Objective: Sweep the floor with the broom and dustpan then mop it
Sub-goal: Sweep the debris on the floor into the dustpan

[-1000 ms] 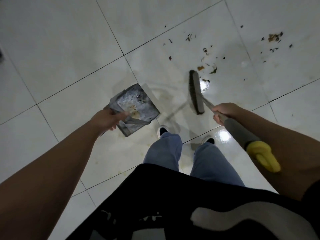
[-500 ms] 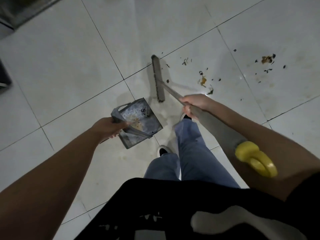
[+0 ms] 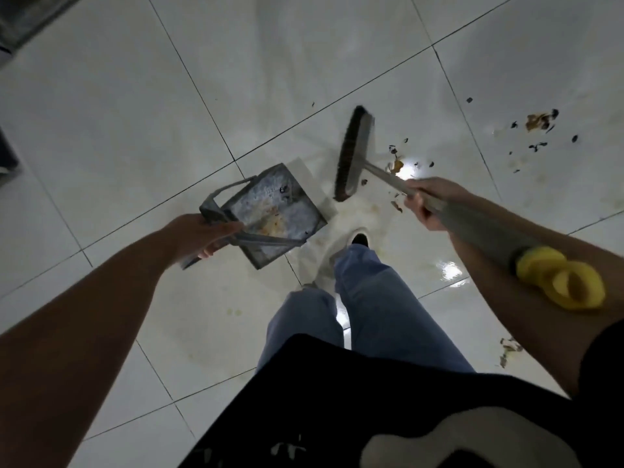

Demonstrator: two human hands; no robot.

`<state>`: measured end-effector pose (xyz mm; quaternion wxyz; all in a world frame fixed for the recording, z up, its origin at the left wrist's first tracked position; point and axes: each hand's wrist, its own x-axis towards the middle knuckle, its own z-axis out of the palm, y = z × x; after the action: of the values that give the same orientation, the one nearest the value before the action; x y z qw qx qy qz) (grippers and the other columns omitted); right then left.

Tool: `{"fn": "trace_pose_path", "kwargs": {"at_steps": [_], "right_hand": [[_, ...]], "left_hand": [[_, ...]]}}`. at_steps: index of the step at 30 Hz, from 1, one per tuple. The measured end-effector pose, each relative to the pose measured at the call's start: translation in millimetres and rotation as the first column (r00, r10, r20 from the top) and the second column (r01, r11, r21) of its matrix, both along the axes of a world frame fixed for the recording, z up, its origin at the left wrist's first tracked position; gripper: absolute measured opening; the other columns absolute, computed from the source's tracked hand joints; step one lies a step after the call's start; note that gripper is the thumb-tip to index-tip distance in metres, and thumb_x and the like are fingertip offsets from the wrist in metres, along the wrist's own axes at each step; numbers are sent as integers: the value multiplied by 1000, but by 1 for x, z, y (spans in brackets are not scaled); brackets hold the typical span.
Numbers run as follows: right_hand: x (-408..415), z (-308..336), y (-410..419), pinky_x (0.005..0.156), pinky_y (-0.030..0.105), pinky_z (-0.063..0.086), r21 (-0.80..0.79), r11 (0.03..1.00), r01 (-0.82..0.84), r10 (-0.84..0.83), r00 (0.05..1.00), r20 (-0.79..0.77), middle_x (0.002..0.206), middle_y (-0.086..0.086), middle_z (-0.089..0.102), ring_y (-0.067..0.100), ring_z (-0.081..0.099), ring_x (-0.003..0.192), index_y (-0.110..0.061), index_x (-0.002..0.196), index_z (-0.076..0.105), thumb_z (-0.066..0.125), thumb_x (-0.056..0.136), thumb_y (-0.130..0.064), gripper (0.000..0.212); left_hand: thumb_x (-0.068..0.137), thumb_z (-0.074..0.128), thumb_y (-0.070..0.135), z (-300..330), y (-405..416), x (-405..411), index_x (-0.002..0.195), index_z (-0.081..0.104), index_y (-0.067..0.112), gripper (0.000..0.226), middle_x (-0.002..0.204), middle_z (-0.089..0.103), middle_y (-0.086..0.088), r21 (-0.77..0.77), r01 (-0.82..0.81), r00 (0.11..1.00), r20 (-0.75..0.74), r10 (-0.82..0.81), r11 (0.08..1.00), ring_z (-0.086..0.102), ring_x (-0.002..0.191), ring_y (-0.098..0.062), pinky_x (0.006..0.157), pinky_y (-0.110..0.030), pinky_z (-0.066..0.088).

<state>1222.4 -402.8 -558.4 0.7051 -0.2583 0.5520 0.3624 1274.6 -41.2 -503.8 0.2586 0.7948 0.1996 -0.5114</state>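
My left hand [image 3: 199, 236] grips the handle of a grey metal dustpan [image 3: 275, 216], held just above the white tiled floor [image 3: 118, 113], with some crumbs inside it. My right hand [image 3: 427, 206] grips the grey shaft of a broom [image 3: 354, 153] whose dark bristle head sits on the floor just right of the dustpan. The shaft ends in a yellow loop cap [image 3: 560, 276] by my forearm. Dark and orange debris [image 3: 396, 163] lies right of the broom head, and more debris [image 3: 540, 121] is scattered farther right.
My legs in blue jeans and one shoe [image 3: 359, 238] stand just below the dustpan and broom. A small debris patch [image 3: 510, 349] lies near my right elbow. Dark furniture edges [image 3: 20, 18] show at the top left. Yellowish stains mark the tiles near my feet.
The broom head has swung from left of the debris back to the right, now next to the dustpan's mouth. My view has shifted and one foot has stepped forward. The dustpan hand kept its grip.
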Motion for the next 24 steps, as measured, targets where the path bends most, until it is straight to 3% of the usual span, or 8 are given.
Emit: {"fn": "trace_pose_path", "kwargs": {"at_steps": [6,13,15,19,21,24], "right_hand": [[-41,13,-38,26,11,36,-150,983,108,-127,984,-127,34,1,43,5,40,23,-13,74,38,42,98,-19,25],[-14,38,1,24,9,34,-42,995,86,-87,996,-19,35,-1,38,3,34,20,-14,75,36,39,99,-19,25],[16,42,27,24,10,35,-7,997,71,-70,997,32,35,0,39,4,36,20,-12,77,36,40,100,-20,25],[103,41,74,24,10,33,-55,996,-75,82,986,143,30,0,40,4,36,18,-9,74,38,40,101,-16,28],[148,36,95,25,10,34,-48,994,-96,103,979,173,30,0,41,4,37,19,-9,77,40,40,101,-15,25],[201,23,118,27,9,35,-26,996,-84,87,979,183,30,0,40,4,38,20,-10,78,39,36,101,-14,24]], "left_hand": [[84,62,42,8,-37,35,82,61,5,37,67,53,-11,55,225,969,87,-229,973,47,60,-19,57,-27,37],[80,60,55,-7,-44,78,81,57,6,49,60,55,-5,211,444,870,132,-476,871,51,56,-16,52,-25,35],[78,62,56,-13,-33,97,75,56,6,50,55,52,-4,206,417,886,126,-446,885,48,51,-17,50,-26,33],[69,70,56,-16,0,142,78,57,4,54,44,41,1,20,285,958,34,-285,958,36,40,-15,47,-23,27],[66,71,56,-14,15,161,75,56,5,54,47,42,0,-6,254,967,2,-254,967,37,42,-15,47,-22,28],[77,65,49,-15,34,186,79,57,3,46,56,46,-6,10,249,968,9,-249,968,40,48,-18,50,-24,31]]}}
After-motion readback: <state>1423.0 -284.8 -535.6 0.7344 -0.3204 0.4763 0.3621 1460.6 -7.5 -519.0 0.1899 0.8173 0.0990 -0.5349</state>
